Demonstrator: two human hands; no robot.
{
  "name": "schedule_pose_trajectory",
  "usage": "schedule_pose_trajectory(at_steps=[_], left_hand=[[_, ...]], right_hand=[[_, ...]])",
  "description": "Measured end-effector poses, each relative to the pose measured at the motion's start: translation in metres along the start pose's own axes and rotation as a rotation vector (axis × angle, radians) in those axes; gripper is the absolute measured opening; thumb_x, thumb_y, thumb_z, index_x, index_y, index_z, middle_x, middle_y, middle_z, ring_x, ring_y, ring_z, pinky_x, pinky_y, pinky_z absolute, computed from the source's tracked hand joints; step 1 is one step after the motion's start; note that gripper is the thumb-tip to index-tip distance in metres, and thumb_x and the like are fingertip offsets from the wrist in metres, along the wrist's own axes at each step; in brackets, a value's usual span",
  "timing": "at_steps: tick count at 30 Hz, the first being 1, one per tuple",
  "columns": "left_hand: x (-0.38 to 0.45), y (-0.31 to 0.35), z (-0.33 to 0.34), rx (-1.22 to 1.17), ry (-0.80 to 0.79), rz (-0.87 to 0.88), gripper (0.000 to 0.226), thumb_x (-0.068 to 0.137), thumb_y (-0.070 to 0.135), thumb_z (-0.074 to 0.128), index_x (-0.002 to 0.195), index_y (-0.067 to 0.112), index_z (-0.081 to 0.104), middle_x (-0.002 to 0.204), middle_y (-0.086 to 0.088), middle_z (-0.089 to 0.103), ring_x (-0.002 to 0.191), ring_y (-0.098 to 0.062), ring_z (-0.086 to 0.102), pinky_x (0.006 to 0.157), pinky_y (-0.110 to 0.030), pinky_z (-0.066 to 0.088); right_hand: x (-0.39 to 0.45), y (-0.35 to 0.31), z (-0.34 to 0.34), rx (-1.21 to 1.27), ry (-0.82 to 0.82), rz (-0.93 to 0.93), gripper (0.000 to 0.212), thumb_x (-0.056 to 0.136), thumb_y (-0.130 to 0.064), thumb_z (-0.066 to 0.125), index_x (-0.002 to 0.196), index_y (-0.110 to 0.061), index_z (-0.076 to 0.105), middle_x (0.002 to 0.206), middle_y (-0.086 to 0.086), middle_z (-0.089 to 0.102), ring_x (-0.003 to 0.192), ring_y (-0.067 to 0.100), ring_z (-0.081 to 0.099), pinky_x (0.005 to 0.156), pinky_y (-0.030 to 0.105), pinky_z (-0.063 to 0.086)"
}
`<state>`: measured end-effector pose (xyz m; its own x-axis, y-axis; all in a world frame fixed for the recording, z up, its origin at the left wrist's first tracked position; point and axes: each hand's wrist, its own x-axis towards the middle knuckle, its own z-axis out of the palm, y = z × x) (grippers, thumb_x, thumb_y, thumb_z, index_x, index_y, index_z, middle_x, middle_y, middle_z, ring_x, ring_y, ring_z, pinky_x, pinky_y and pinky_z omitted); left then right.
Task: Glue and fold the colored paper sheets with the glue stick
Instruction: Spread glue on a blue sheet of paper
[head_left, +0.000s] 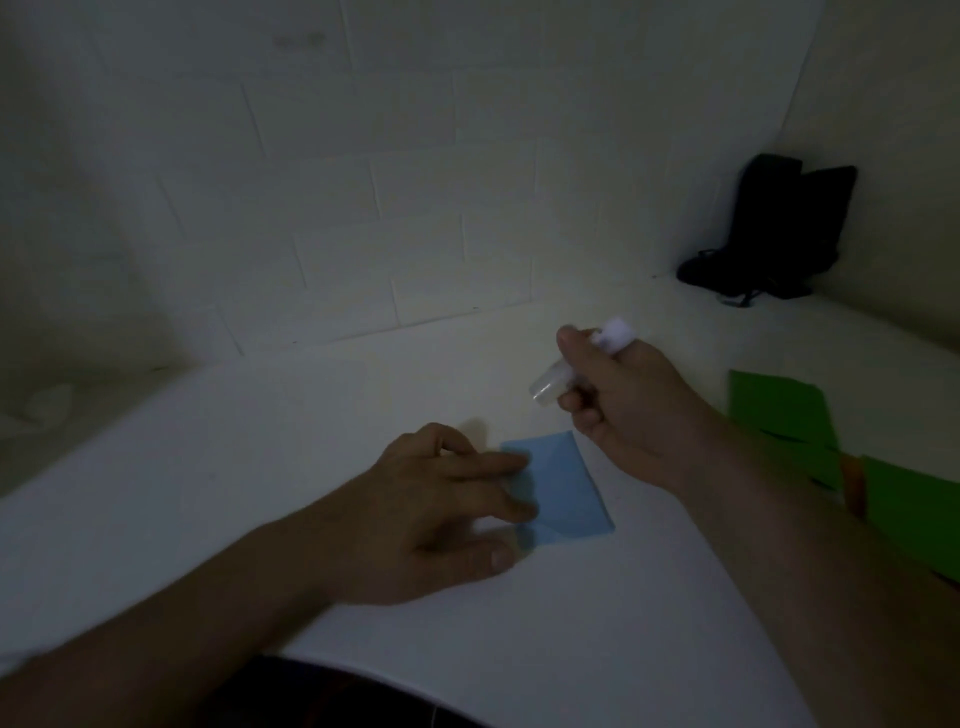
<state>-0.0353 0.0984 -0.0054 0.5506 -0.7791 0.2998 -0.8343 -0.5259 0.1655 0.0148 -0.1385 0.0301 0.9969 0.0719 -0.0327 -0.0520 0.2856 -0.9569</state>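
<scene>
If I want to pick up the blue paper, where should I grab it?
The blue paper lies flat on the white table, so it can't be pinched from above. The left hand has its fingers on the left edge. The right edge is free, so probably come from there: slide a fingertip under the near-right corner, lift, then take a thumb-and-finger grip.

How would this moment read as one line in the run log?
left hand: fingers rest on blue paper | right hand: holds glue stick above table | green sheets: untouched

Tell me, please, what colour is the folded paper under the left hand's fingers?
Light blue folded paper, seen in the head view.
</scene>
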Motion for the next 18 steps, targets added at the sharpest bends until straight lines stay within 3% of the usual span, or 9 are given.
schedule_pose_trajectory(at_steps=[5,7,9,11,14,16,18], left_hand=[[0.008,-0.012,-0.001,-0.062,0.025,-0.005,0.025,0.104,0.042,0.058,0.117,0.027,0.074,0.147,0.009,0.059,0.129,-0.006,0.057,0.103,-0.042,0.042],[0.008,-0.010,-0.002,-0.065,0.023,-0.052,0.027,0.104,0.048,0.055,0.121,0.032,0.070,0.145,0.017,0.058,0.119,-0.009,0.060,0.103,-0.041,0.041],[0.008,-0.003,-0.003,-0.033,0.028,-0.083,0.036,0.104,0.054,0.050,0.133,0.035,0.061,0.140,0.020,0.058,0.114,-0.002,0.054,0.106,-0.037,0.039],[0.010,0.008,-0.003,0.033,-0.008,-0.106,0.051,0.103,0.064,0.040,0.147,0.040,0.049,0.147,0.013,0.053,0.124,0.002,0.045,0.110,-0.034,0.033],[0.012,0.022,0.008,0.149,-0.092,-0.158,0.053,0.099,0.075,0.029,0.149,0.059,0.033,0.160,0.003,0.033,0.138,-0.019,0.036,0.110,-0.044,0.034],[0.013,0.018,0.007,0.133,-0.062,-0.142,0.044,0.103,0.067,0.032,0.145,0.061,0.040,0.156,0.004,0.037,0.132,-0.020,0.040,0.106,-0.044,0.038],[0.016,0.005,0.002,0.075,-0.023,-0.069,0.037,0.106,0.052,0.041,0.139,0.050,0.057,0.148,0.001,0.051,0.127,-0.015,0.046,0.105,-0.037,0.039]], right_hand=[[-0.003,0.002,-0.004,-0.192,-0.021,-0.132,0.011,0.099,-0.021,0.065,0.090,-0.016,0.062,0.070,-0.002,0.062,0.061,0.009,0.053,0.049,0.018,0.041],[-0.003,0.003,-0.006,-0.221,-0.046,-0.167,0.005,0.099,-0.017,0.065,0.095,-0.014,0.064,0.074,0.000,0.064,0.066,0.009,0.057,0.057,0.020,0.047],[-0.002,0.005,-0.006,-0.218,-0.069,-0.194,0.001,0.098,-0.014,0.065,0.098,-0.014,0.065,0.078,0.001,0.066,0.070,0.010,0.061,0.062,0.022,0.050],[-0.001,0.007,-0.004,-0.263,-0.066,-0.226,0.003,0.099,-0.018,0.065,0.097,-0.017,0.067,0.080,0.000,0.068,0.072,0.011,0.062,0.062,0.023,0.050],[-0.002,0.007,-0.003,-0.375,-0.005,-0.278,0.007,0.099,-0.027,0.065,0.096,-0.021,0.068,0.079,-0.003,0.070,0.070,0.011,0.062,0.059,0.025,0.048],[-0.002,0.008,-0.004,-0.392,0.031,-0.302,0.010,0.099,-0.031,0.065,0.097,-0.021,0.066,0.080,-0.001,0.069,0.068,0.012,0.062,0.059,0.027,0.048],[0.000,0.009,-0.005,-0.367,0.057,-0.302,0.010,0.099,-0.033,0.065,0.096,-0.024,0.065,0.082,0.001,0.069,0.067,0.013,0.061,0.058,0.028,0.048]])
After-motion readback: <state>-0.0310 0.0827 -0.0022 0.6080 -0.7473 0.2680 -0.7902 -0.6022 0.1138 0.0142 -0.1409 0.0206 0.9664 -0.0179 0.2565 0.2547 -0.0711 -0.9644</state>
